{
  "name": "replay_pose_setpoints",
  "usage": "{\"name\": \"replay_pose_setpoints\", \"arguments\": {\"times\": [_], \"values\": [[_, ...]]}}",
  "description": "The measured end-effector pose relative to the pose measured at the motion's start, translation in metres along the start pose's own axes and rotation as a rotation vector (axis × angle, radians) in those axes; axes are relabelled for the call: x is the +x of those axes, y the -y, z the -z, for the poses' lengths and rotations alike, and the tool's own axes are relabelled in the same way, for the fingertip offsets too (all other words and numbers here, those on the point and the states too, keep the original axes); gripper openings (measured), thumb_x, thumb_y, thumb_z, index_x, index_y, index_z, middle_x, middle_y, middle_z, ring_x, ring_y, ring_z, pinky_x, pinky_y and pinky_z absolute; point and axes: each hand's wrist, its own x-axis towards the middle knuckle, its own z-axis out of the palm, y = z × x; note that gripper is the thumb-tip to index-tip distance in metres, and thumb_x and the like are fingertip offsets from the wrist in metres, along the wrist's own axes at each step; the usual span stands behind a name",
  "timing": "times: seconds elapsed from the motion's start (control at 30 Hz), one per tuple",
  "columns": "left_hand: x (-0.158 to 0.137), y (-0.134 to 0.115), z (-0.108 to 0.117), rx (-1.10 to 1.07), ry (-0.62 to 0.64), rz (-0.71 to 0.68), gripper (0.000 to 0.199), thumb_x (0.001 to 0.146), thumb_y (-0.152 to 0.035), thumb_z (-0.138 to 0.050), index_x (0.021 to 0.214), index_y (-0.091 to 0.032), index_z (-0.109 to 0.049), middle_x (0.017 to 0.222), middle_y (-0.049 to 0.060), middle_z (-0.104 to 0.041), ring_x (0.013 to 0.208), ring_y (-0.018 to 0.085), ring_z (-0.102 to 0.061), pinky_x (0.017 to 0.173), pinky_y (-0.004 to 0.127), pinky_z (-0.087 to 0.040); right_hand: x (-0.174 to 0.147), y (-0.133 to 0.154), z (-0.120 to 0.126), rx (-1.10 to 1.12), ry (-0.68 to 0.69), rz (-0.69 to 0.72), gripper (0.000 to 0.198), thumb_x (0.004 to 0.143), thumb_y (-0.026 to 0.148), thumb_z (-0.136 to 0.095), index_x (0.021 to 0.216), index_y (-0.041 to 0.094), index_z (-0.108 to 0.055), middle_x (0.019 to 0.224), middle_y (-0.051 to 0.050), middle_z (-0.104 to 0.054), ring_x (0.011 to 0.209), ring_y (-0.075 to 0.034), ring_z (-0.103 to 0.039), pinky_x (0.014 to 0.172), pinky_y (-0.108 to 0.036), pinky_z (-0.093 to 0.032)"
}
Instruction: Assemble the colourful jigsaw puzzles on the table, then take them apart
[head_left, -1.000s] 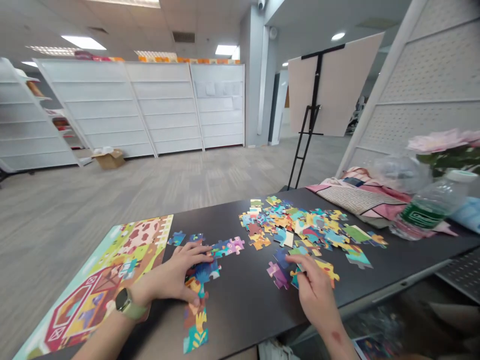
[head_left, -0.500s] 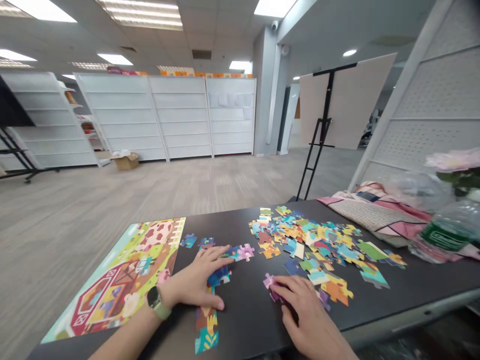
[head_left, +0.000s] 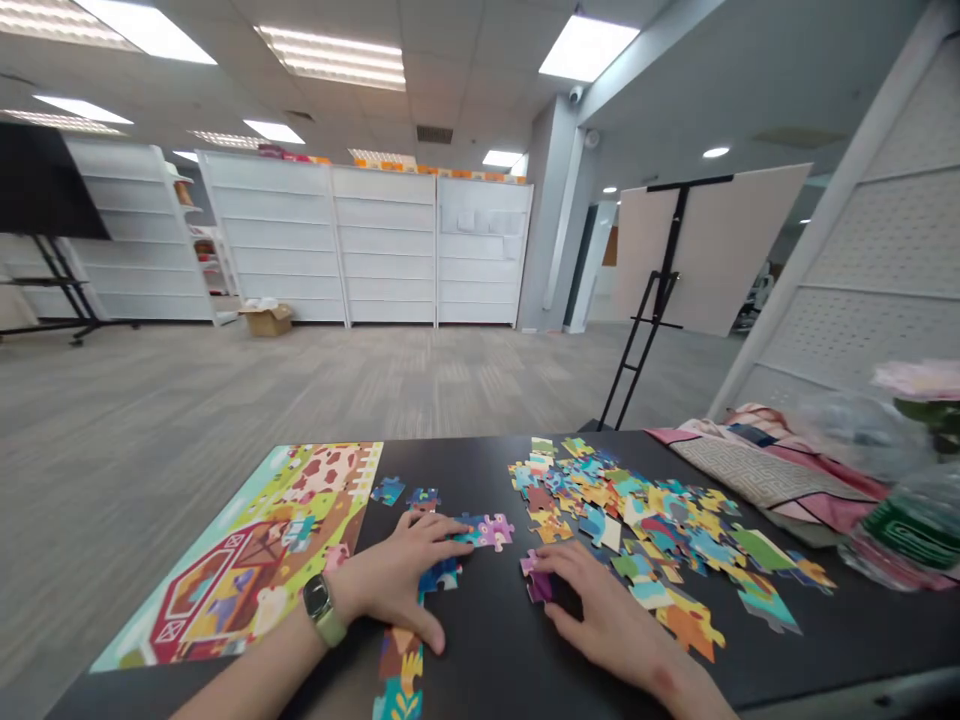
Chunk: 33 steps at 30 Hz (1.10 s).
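My left hand (head_left: 405,570), with a watch on its wrist, lies with fingers spread over a partly joined strip of jigsaw pieces. Part of that strip is hidden beneath it. A pink-purple piece (head_left: 496,532) shows at the strip's right end, and a teal and brown section (head_left: 401,680) extends toward the near edge. To the right, the thumb and fingers of my right hand (head_left: 592,605) close around a purple puzzle piece (head_left: 537,578) on the table. A blue piece (head_left: 388,490) lies loose beyond my left hand.
A farm picture sheet (head_left: 262,560) lies at the left of the dark table (head_left: 480,640). Many loose puzzle pieces (head_left: 637,510) are heaped at the right. Past them are a patterned cloth bag (head_left: 780,475) and a plastic bottle (head_left: 907,525) with a green label.
My right hand has drawn the purple piece slightly left, and its thumb now meets the piece. My left hand stays over the strip. The camera view has tilted upward.
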Motion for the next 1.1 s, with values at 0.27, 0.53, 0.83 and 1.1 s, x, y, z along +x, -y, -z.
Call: {"name": "replay_pose_setpoints", "arguments": {"times": [0.27,0.53,0.83,1.1], "values": [[-0.002,-0.004,-0.001,0.013,-0.031,0.057,0.078,0.077,-0.066,-0.074,0.143,-0.033,-0.05,0.152,0.01,-0.046,0.14,0.043,-0.037,0.114,0.064,-0.024,-0.01,-0.021,0.003,-0.077,-0.249,-0.094,0.03,0.098,0.035,-0.047,0.116,0.024,-0.069,0.144,-0.011,-0.057,0.134,-0.028,-0.052,0.113,-0.051,-0.043],[-0.002,0.002,-0.011,0.035,-0.144,0.053,0.065,0.097,-0.046,-0.058,0.155,-0.033,-0.033,0.149,0.01,-0.047,0.14,0.035,-0.039,0.116,0.055,-0.031,-0.109,-0.088,-0.017,-0.25,-0.786,-0.178,0.024,0.094,0.033,-0.051,0.106,0.025,-0.07,0.118,-0.008,-0.071,0.11,-0.027,-0.067,0.09,-0.043,-0.057],[0.007,0.0,-0.02,0.064,-0.179,0.057,0.051,0.102,-0.039,-0.049,0.152,-0.037,-0.039,0.146,0.006,-0.053,0.137,0.031,-0.045,0.117,0.055,-0.034,-0.128,-0.081,-0.044,-0.472,-0.571,-0.144,0.034,0.093,0.032,-0.056,0.126,0.036,-0.065,0.137,-0.001,-0.065,0.125,-0.029,-0.061,0.094,-0.047,-0.05],[0.007,0.001,-0.023,0.05,-0.155,0.065,0.053,0.102,-0.039,-0.049,0.153,-0.038,-0.036,0.15,0.006,-0.049,0.139,0.031,-0.044,0.119,0.056,-0.03,-0.127,-0.083,-0.048,-0.407,-0.603,-0.23,0.021,0.093,0.037,-0.055,0.102,0.034,-0.073,0.129,-0.001,-0.07,0.12,-0.03,-0.064,0.094,-0.046,-0.05]]}}
